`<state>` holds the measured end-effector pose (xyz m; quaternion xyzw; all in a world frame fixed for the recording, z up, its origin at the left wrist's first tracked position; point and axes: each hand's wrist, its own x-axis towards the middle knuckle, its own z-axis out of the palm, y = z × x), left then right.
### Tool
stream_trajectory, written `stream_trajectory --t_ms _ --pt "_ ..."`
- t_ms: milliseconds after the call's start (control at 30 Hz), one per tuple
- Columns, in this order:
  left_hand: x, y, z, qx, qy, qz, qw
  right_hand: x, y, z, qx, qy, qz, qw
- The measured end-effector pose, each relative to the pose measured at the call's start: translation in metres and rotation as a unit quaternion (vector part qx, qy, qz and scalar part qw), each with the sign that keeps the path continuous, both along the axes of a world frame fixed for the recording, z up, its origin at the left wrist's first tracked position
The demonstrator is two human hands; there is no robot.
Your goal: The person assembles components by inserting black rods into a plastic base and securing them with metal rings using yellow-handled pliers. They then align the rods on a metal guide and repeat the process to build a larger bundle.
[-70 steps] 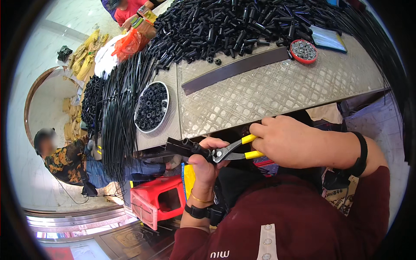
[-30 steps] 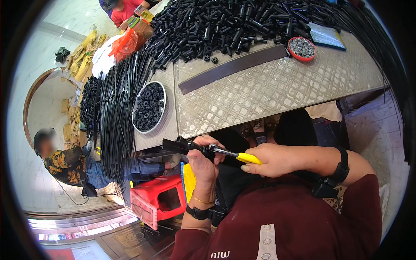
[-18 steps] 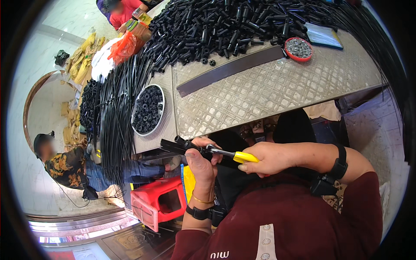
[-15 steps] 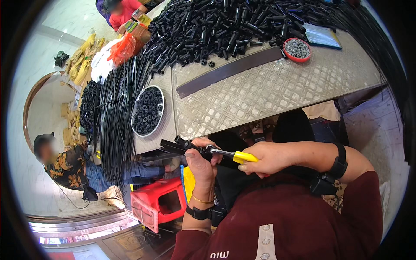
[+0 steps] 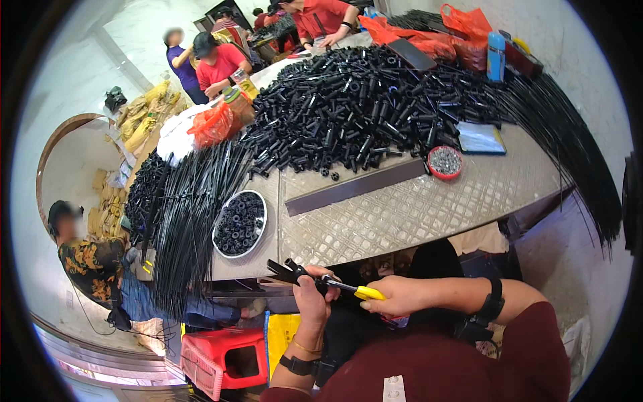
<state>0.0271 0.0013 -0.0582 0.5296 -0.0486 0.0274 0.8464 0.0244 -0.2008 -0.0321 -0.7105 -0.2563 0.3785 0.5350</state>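
Note:
Held low in front of the table's near edge, my left hand (image 5: 312,300) is closed round several black tubular plastic parts (image 5: 284,271) whose ends stick out past the fingers. My right hand (image 5: 402,295) grips a yellow-handled metal tool (image 5: 370,293), perhaps pliers. Its metal end reaches the parts at my left fingers, where the tip is partly hidden. A white-rimmed bowl (image 5: 264,228) of small black rings stands on the table just beyond my left hand.
A large heap of black tubular parts (image 5: 362,100) covers the far table. A long dark bar (image 5: 362,187) lies before it, beside a red bowl (image 5: 445,177) of small metal pieces. Long thin black strands (image 5: 191,228) hang over the left edge. A red stool (image 5: 207,358) stands lower left. Other people work beyond.
The view has tilted up, showing more of the far table and more people. Both hands keep their hold, with the tool still at the black parts.

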Motion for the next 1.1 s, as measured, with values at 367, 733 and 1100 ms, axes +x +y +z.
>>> stream_trajectory --t_ms 367,733,1100 --pt "0.001 -0.001 -0.005 -0.003 -0.038 -0.035 0.999 0.013 -0.015 0.021 -0.056 0.028 0.061 0.996" --pt "-0.001 -0.002 -0.004 0.007 -0.027 -0.072 0.997 0.014 -0.039 0.036 -0.06 -0.047 0.019 0.997" --pt "-0.001 0.046 0.048 -0.014 -0.003 0.128 0.992 0.04 -0.055 0.05 -0.211 -0.667 -0.156 0.697"
